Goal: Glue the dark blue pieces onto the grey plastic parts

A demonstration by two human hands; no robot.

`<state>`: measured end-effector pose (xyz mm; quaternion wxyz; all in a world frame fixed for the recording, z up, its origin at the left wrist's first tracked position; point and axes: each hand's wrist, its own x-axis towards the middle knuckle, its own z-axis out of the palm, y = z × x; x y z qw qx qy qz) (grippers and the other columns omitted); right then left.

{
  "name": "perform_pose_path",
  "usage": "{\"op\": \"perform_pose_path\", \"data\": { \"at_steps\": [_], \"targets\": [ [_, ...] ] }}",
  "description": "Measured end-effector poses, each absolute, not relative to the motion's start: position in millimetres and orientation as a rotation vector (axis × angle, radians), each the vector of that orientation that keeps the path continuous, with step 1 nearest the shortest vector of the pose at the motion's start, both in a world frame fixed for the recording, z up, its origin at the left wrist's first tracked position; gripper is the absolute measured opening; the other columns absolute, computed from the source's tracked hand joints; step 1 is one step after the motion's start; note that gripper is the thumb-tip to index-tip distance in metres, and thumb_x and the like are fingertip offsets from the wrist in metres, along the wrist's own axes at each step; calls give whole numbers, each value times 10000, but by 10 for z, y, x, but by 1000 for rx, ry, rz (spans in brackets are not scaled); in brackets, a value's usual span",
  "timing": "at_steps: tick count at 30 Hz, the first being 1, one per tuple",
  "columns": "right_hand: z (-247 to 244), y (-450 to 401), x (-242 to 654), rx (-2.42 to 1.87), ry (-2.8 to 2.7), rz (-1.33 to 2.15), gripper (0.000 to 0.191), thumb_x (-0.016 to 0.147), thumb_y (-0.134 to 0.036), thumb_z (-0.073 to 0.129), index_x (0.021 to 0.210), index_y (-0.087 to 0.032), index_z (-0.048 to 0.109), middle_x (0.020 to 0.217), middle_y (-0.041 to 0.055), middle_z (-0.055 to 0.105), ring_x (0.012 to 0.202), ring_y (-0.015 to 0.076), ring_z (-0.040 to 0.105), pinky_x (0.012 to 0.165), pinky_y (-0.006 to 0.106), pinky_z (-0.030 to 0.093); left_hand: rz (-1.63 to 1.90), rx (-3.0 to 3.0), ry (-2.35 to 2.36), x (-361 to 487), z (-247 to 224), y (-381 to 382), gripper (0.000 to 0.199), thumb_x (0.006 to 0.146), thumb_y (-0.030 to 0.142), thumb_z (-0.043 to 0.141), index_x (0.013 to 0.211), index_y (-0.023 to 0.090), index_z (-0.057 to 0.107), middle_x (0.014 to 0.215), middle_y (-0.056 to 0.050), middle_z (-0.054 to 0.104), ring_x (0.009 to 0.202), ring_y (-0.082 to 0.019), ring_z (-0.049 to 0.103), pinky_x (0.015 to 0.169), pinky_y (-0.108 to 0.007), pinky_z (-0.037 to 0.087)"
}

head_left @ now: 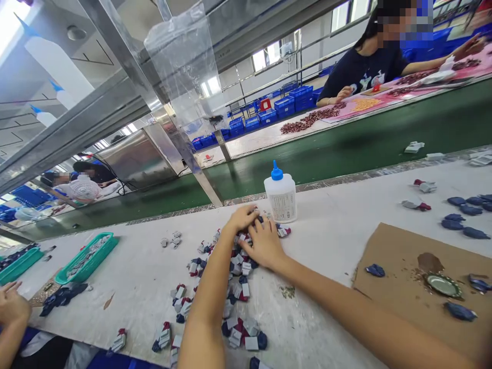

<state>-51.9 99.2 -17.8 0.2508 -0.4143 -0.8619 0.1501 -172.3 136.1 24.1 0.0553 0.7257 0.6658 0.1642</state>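
My left hand (243, 218) reaches over the far end of a pile of small grey, dark red and navy pieces (240, 266), its fingers stretched out and curved over them. Right beside it, my right hand (267, 243) lies on the same pile with its fingers spread. The pieces under both palms are hidden. Just beyond my right hand stands a white glue-type bottle (282, 200) with a blue nozzle, upright on the white table (323, 230). More pieces of the pile trail towards me, around my left forearm.
Cardboard (378, 256) at right carries a metal lid (444, 285) and navy pieces (459, 311). More navy pieces (454, 221) lie beyond. At left are a green basket (87, 259) and another person's hand (13, 307). A green conveyor belt (346, 136) runs behind; a co-worker (369, 66) sits across it.
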Motion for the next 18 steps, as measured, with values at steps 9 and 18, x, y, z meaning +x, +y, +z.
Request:
{"op": "perform_pose_path", "data": {
  "at_steps": [9,18],
  "targets": [
    [-136,-56,-638,-823,-2429,736,547,799,-468,447,1234,-137,464,1358,150,358,1295,289,191,1062,463,62,477,2033,2019,-2076,58,250,256,825,289,404,929,187,615,976,-60,604,951,-175,538,887,-319,402],
    [7,-198,-440,-410,-2356,916,373,801,-321,489,1124,-143,548,1204,113,532,1165,229,412,1031,413,227,638,1811,2364,-2100,51,-420,368,863,345,347,1120,159,533,1162,-90,574,1093,-176,506,939,-344,393]
  ]
}}
